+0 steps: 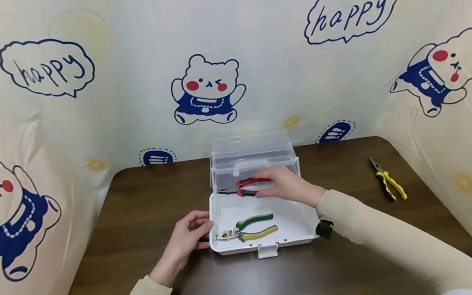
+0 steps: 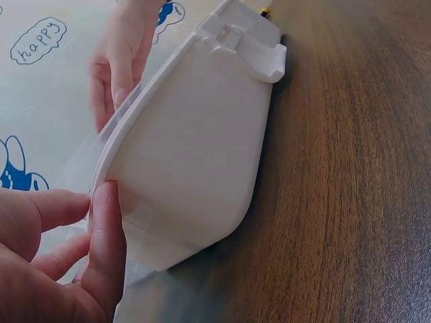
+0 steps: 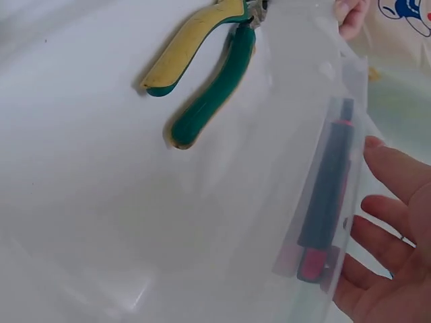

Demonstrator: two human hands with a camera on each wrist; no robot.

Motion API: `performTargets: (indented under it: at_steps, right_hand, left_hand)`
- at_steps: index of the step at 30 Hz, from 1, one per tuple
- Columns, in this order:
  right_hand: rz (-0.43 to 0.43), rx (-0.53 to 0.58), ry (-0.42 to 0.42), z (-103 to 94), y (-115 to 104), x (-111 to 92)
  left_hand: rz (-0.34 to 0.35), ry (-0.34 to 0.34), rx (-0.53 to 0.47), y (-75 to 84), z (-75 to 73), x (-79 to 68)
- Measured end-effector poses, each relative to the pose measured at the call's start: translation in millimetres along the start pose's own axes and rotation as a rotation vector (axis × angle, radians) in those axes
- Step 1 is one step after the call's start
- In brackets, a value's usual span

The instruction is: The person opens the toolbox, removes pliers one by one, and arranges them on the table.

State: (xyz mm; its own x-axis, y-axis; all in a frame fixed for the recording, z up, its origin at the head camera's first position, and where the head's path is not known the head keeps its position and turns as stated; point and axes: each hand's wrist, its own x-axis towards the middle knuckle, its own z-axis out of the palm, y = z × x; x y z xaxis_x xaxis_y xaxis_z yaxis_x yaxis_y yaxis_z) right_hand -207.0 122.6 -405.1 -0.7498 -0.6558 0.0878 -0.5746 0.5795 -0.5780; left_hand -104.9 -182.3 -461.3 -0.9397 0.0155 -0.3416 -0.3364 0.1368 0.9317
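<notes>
A white storage box (image 1: 297, 226) with a raised clear lid (image 1: 253, 148) stands mid-table. My left hand (image 1: 186, 236) pinches its left rim, thumb and fingers on either side of the edge in the left wrist view. Green-and-yellow pliers (image 1: 249, 228) lie inside near the front. Red-and-black pliers (image 1: 245, 187) are at the back of the box, jaws pointing left. My right hand (image 1: 287, 183) is right at their handles. In the right wrist view, its fingers (image 3: 384, 245) are spread and relaxed beside the red-and-black pliers, which show through translucent plastic.
Yellow-and-black long-nose pliers (image 1: 386, 181) lie on the brown table (image 1: 339, 171) at the right. A white latch (image 1: 267, 251) juts from the box's front. A printed curtain (image 1: 271, 69) hangs behind and along both sides.
</notes>
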Motion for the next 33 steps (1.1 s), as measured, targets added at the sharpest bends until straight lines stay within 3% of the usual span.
performTargets:
  at_steps: [14, 24, 33]
  right_hand:
    - [-0.011, -0.103, -0.130, 1.2, -2.7, 17.7]
    - [-0.005, -0.125, -0.161, -0.9, -4.8, 20.0]
    - [-0.013, -0.120, -0.117, -3.2, -5.4, 17.5]
  left_hand:
    - [0.010, -0.016, -0.006, 3.5, -0.1, 2.3]
    - [0.007, -0.013, -0.015, 1.6, 5.4, 1.2]
    - [0.010, -0.001, 0.000, 4.5, 3.1, 0.3]
